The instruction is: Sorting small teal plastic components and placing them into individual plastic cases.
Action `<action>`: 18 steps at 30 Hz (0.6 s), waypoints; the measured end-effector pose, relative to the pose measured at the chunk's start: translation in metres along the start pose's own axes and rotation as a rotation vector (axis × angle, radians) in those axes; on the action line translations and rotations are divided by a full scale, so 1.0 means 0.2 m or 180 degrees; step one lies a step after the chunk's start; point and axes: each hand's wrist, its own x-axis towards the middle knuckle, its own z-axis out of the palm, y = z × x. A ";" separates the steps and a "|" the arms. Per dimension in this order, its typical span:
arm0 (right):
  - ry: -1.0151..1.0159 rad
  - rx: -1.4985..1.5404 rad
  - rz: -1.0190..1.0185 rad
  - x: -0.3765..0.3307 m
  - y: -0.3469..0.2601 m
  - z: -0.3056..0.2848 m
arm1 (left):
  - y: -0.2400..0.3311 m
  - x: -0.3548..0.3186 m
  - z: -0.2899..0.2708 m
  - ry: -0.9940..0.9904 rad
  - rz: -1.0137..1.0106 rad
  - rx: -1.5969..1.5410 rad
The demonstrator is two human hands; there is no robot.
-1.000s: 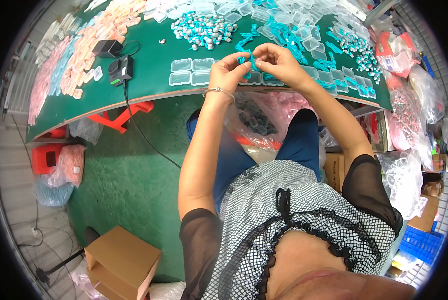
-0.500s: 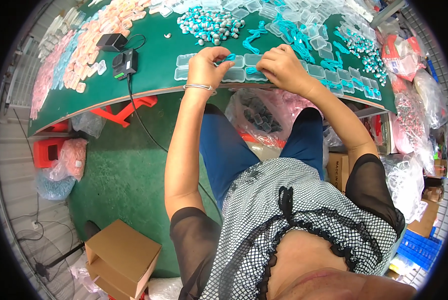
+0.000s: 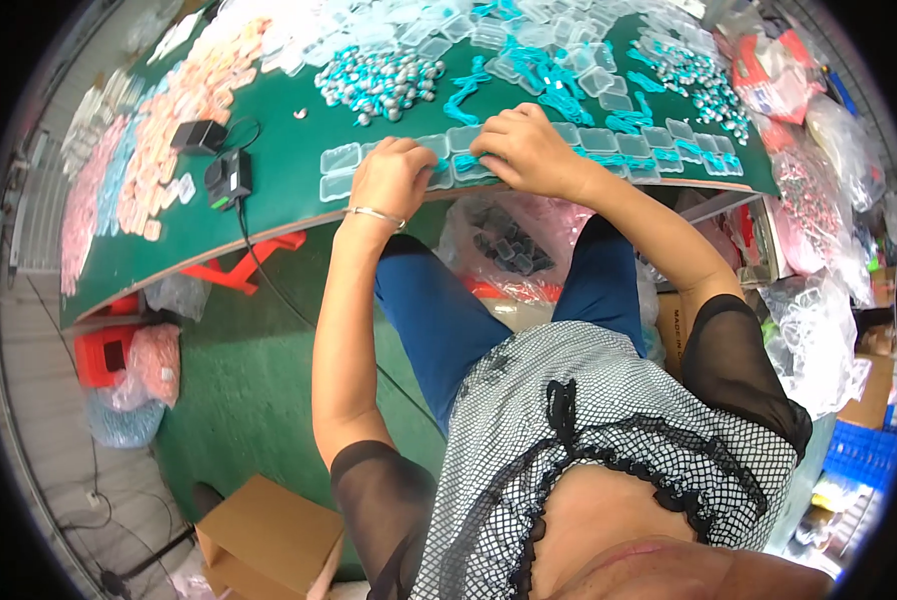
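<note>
— What have the hands got?

— I see a row of small clear plastic lidded cases (image 3: 449, 150) lying along the near edge of the green-topped bench (image 3: 279, 195). My left hand (image 3: 393, 176) is curled, knuckles up, its fingertips pressing on a case with a teal piece inside; whether it grips anything I cannot tell. A thin silver bangle (image 3: 374, 214) sits at that wrist.

— And the right?

— My right hand (image 3: 525, 150) is just beside it, fingers bent down onto the next cases in the row; what it pinches is hidden under the fingers.

— Around them?

— Further in lies a heap of teal-and-silver beads (image 3: 381, 82), with loose teal cords (image 3: 554, 85) right of it. Toward the left edge are two black adapters (image 3: 217, 160) and spreads of pink packets (image 3: 184, 110). Under the near edge, a clear bag of dark cases (image 3: 509, 245) rests between my knees.
</note>
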 end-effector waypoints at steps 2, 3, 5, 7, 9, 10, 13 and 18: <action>0.0157 0.0193 0.0173 -0.01 0.03 -0.02 | 0.01 -0.01 -0.02 -0.0138 -0.0167 -0.0095; 0.0223 0.0029 0.0321 -0.02 0.08 -0.06 | -0.02 -0.01 -0.01 -0.0170 -0.0088 -0.0149; 0.0228 -0.0208 0.0703 -0.05 0.23 -0.10 | -0.02 0.00 0.00 -0.0187 -0.0126 -0.0214; 0.0226 -0.0443 0.1070 -0.11 0.34 -0.15 | -0.01 0.01 -0.01 -0.0194 -0.0178 -0.0279; -0.0151 -0.0638 0.1646 -0.16 0.41 -0.15 | 0.02 0.02 -0.03 -0.0233 -0.0303 -0.0276; -0.0153 -0.0637 0.1638 -0.17 0.42 -0.14 | 0.02 0.02 -0.03 -0.0228 -0.0309 -0.0273; -0.0468 -0.0620 0.1783 -0.18 0.43 -0.11 | 0.01 0.00 -0.03 -0.0443 -0.0558 -0.0348; -0.0826 -0.1249 0.1650 -0.14 0.49 -0.11 | 0.05 0.01 -0.05 -0.0273 -0.0286 0.0450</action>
